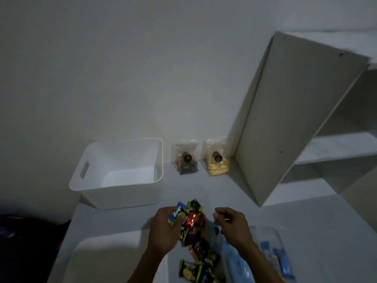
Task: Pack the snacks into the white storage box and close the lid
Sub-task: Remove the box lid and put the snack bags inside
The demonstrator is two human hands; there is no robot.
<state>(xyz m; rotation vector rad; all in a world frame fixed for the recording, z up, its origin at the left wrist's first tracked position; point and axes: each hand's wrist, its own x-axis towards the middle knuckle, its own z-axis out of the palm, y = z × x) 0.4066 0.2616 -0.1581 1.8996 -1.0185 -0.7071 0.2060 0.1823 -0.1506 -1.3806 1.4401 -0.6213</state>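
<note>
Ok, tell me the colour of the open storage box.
White storage box, seen from the head view.

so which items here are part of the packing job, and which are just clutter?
Job: open white plastic storage box; small wrapped snacks in left hand; snack pile; two clear snack bags.
Clutter: tall beige panel; white shelves.

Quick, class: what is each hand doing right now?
Left hand: closed on a bunch of snack packets.
Right hand: fingers curled, cannot tell if it holds anything.
</note>
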